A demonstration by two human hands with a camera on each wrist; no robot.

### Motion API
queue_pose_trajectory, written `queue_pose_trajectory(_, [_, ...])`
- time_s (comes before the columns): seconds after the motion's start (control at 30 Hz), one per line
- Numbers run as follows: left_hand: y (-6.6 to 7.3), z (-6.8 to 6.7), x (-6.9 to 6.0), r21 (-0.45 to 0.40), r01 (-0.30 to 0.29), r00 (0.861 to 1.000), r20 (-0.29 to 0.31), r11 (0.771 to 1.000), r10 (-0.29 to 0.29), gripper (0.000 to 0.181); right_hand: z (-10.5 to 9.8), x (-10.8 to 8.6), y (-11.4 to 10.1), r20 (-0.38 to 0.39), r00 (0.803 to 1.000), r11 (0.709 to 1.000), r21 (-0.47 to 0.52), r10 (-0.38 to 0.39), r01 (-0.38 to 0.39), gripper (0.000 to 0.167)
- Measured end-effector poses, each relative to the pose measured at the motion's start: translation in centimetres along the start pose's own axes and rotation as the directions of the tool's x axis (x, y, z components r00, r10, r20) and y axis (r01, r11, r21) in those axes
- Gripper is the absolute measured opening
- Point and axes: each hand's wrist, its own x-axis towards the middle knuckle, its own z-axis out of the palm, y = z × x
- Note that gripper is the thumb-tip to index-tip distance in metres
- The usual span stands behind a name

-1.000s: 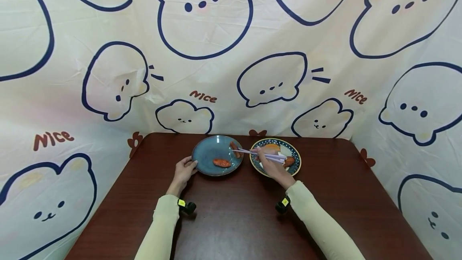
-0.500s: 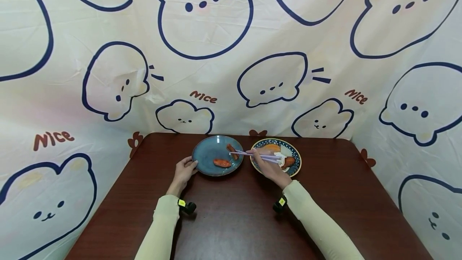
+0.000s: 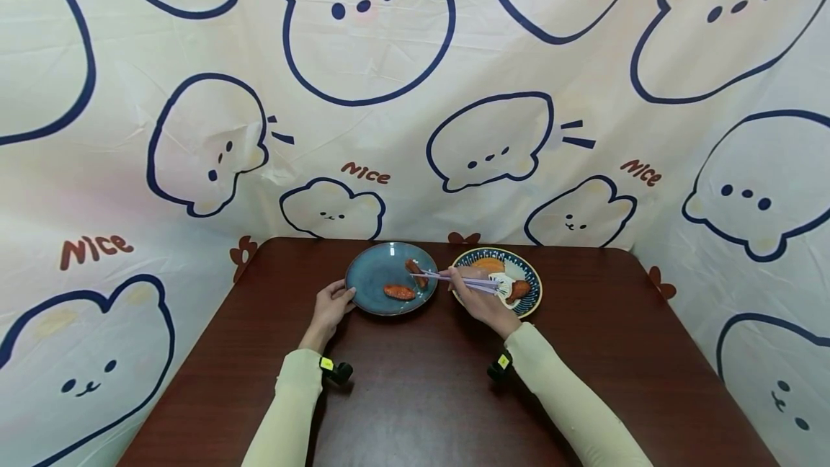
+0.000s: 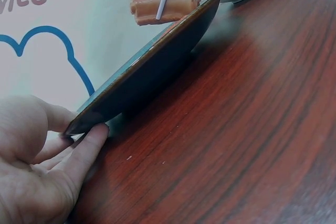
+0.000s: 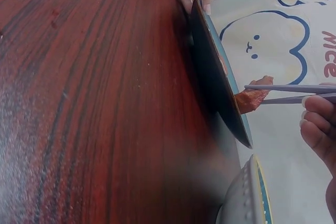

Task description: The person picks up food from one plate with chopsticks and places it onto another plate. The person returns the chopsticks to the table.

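My left hand (image 3: 329,310) pinches the left rim of a round blue plate (image 3: 369,276), thumb and fingers on either side of the edge. In my right hand (image 3: 483,307) are pale purple chopsticks (image 3: 433,275). Their tips clasp a reddish-brown ridged piece of meat (image 4: 167,7) over the plate's right side. From the right wrist view, the meat's (image 5: 253,95) lower end is at the plate rim; whether it touches the plate I cannot tell. An orange-red oblong food piece (image 3: 398,292) lies on the plate, left of the held meat and nearer me.
Right of the blue plate stands a patterned dish (image 3: 537,295) with a yellow rim, partly behind my right hand. It holds a browned food piece (image 3: 519,290), an orange piece (image 3: 488,265) and something white (image 3: 502,283). A printed cloth (image 3: 415,150) hangs behind the brown table (image 3: 415,395).
My right hand has shifted slightly left with the chopsticks, bringing the meat a little further in over the blue plate. The left hand has stayed at the plate rim.
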Motion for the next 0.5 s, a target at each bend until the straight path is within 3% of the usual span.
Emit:
queue_pose_trajectory(0.27, [-0.08, 0.00, 0.15, 0.000, -0.006, 1.000, -0.001, 1.000, 0.006, 0.045, 0.32, 0.34, -0.17, -0.029, 0.998, 0.998, -0.024, -0.058, 0.057, 0.039])
queue_pose_trajectory(0.5, [-0.18, -0.04, 0.18, -0.001, -0.004, 1.000, -0.002, 1.000, 0.004, 0.045, 0.37, 0.73, -0.93, -0.008, 0.990, 0.983, -0.125, -0.140, 0.138, 0.032])
